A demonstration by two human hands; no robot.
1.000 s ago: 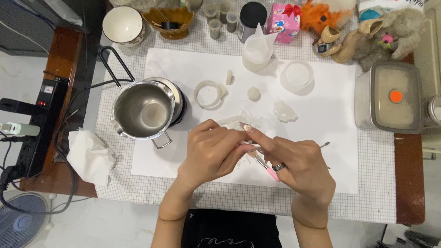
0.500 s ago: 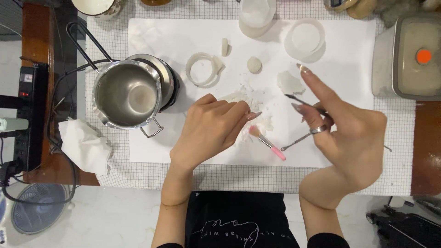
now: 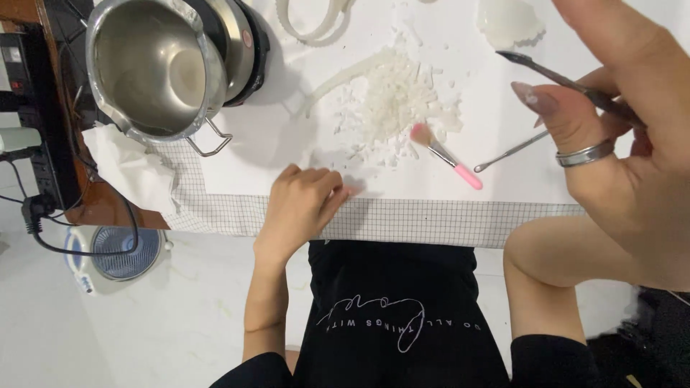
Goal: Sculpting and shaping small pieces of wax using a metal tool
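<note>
head view: right hand [image 3: 618, 151] raised close to camera, fingers pinching thin dark metal tool [image 3: 568, 82], ring on one finger. left hand [image 3: 302, 201] loosely curled, holding nothing, knuckles resting on white sheet [image 3: 503, 179] near tabletop edge. pile of white flakes [image 3: 395, 100] on sheet, pink-handled brush [image 3: 445, 154] just beside it, thin metal pick [image 3: 510, 151] next to brush. steel pot [image 3: 151, 68] far left.

Thin dark metal tool [image 3: 568, 82], tilted, pinched in raised right hand [image 3: 618, 144]
</note>
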